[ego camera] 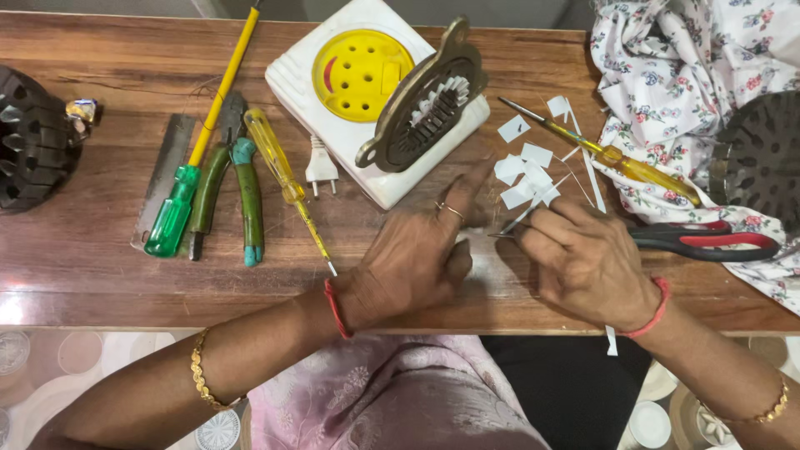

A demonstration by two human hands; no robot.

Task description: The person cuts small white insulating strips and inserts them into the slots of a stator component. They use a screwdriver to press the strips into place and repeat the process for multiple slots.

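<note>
Item: paper slips (525,175), white, scattered on the wooden table (108,267), just beyond both our hands. Right hand (587,262), nearer, pinches a thin paper strip (521,218) angled up-right. Left hand (412,258) half-open, empty, forefinger reaching toward the slips. Scissors (708,242) lie right.

Both forearms are bare. The left hand (408,254) wears a thin finger ring, a red thread at the wrist and a gold chain bracelet higher up; the right hand (587,262) likewise. Pink patterned garment below.
</note>
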